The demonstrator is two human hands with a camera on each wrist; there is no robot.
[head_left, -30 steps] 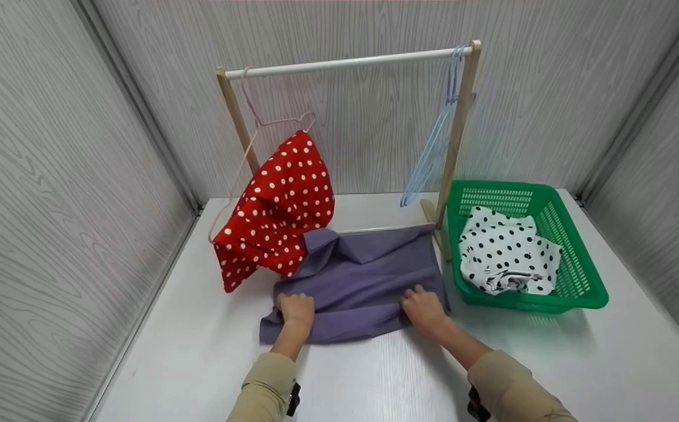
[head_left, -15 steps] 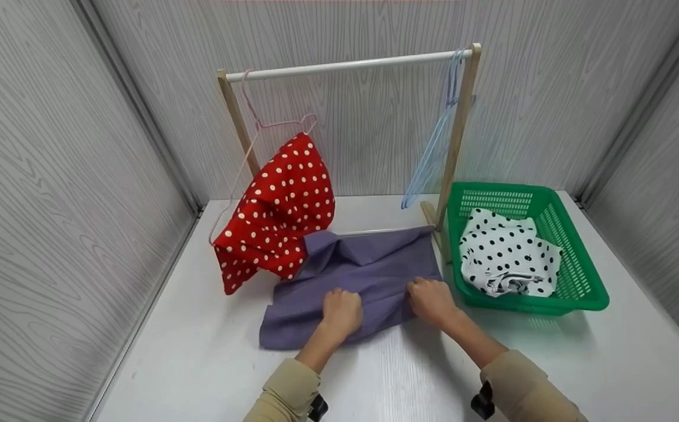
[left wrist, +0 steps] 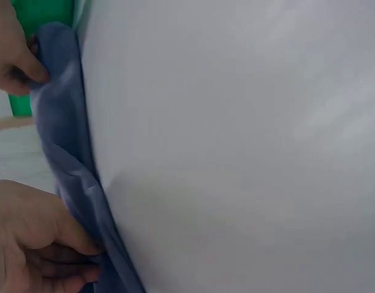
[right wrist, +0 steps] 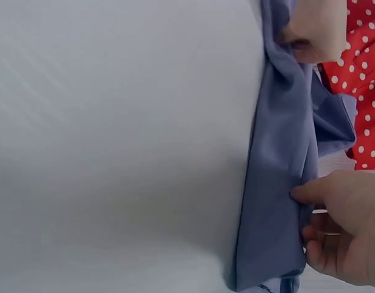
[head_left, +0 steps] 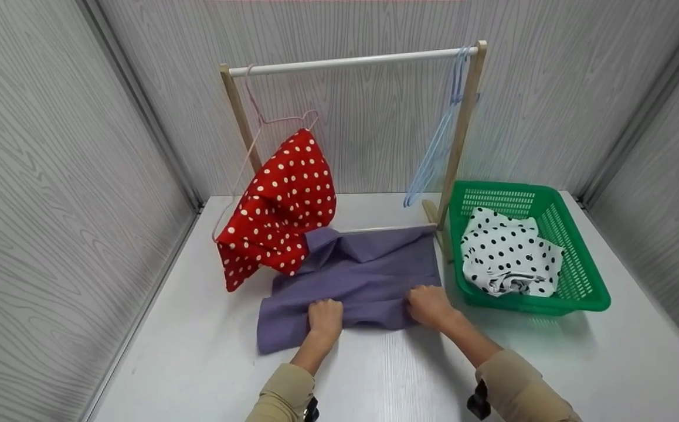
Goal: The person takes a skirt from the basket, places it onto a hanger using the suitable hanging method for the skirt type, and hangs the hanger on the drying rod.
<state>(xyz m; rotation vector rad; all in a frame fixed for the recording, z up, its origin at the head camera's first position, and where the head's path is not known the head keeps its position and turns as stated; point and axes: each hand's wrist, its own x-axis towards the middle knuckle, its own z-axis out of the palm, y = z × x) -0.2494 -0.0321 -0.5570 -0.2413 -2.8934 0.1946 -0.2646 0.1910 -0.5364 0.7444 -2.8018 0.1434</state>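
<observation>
A purple cloth (head_left: 374,258) lies rumpled on the white table, its back part under the rack. My left hand (head_left: 325,316) pinches its front edge left of the middle; the left wrist view shows thumb and curled fingers (left wrist: 59,268) on the fabric. Near the cloth's right end my right hand (head_left: 429,306) grips the same edge, and in the right wrist view its thumb and fingers (right wrist: 324,244) pinch a fold. To the left, a red cloth with white dots (head_left: 287,205) droops from a pink hanger (head_left: 251,99), its lower part close to the purple cloth.
A wooden rack with a white bar (head_left: 351,61) stands at the back. Light blue hangers (head_left: 433,152) hang at its right end. Beside it, a green basket (head_left: 586,264) contains a white cloth with black dots (head_left: 509,249). Grey panels wall the table (head_left: 210,375) in.
My left hand has shifted right along the front edge from the cloth's left end, then slightly back left. The right hand has stayed near the right end. The front edge has changed its folds.
</observation>
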